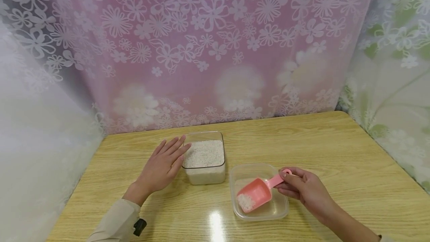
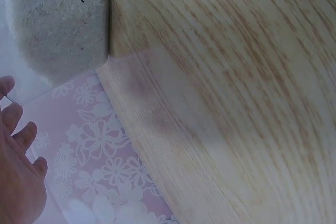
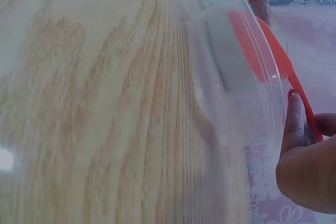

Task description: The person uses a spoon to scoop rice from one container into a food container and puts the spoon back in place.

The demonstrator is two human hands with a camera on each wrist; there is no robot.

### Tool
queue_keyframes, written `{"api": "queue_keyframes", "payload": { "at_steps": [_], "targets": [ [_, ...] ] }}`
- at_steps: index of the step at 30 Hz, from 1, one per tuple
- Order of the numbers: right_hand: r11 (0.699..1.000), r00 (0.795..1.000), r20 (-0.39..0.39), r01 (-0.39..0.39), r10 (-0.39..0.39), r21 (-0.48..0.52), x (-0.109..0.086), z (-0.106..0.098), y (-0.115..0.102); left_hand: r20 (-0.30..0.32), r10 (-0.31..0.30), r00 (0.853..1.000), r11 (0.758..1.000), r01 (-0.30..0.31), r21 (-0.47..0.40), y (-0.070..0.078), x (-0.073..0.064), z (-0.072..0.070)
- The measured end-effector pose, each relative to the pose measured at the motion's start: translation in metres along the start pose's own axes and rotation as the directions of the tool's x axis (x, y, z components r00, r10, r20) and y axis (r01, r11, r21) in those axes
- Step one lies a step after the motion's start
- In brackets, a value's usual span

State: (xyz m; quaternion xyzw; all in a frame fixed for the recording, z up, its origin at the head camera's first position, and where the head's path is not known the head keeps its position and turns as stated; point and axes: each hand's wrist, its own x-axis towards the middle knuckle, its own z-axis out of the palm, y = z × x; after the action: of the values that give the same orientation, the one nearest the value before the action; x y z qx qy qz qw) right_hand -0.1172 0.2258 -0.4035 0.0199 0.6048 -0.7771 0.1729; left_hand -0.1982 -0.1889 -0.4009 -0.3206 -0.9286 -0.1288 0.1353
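My right hand pinches the handle of a pink scoop, whose bowl holds a small heap of white rice near its front edge. The scoop is over a clear plastic tub, its bowl tilted down toward the left. In the right wrist view the scoop dips below the tub's rim. My left hand has its fingers extended, touching the left rim of a square clear container filled with rice. The left wrist view shows that rice and the left fingertips at the edge.
Both containers stand on a wood-grain table. Behind it hangs a pink floral curtain, with pale curtains at the sides. A dark band sits at the left sleeve.
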Motion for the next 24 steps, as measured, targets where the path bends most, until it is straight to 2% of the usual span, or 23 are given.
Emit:
{"api": "queue_keyframes", "payload": {
  "at_steps": [7, 15, 24],
  "targets": [
    [0.998, 0.999, -0.038, 0.018, -0.021, -0.067, -0.0013, 0.0035, 0.0018, 0.007, -0.009, 1.000, 1.000, 0.009, -0.004, 0.0012, -0.0005, -0.0009],
    [0.994, 0.998, -0.051, 0.033, -0.038, -0.101, -0.0019, 0.0061, 0.0020, -0.020, 0.007, 1.000, 1.000, -0.007, 0.002, 0.0016, -0.0002, -0.0004],
    [0.986, 0.995, -0.068, 0.058, -0.070, -0.154, -0.0026, 0.0044, 0.0021, -0.001, -0.011, 1.000, 1.000, 0.011, -0.012, 0.0017, 0.0001, -0.0002]
  ]
}}
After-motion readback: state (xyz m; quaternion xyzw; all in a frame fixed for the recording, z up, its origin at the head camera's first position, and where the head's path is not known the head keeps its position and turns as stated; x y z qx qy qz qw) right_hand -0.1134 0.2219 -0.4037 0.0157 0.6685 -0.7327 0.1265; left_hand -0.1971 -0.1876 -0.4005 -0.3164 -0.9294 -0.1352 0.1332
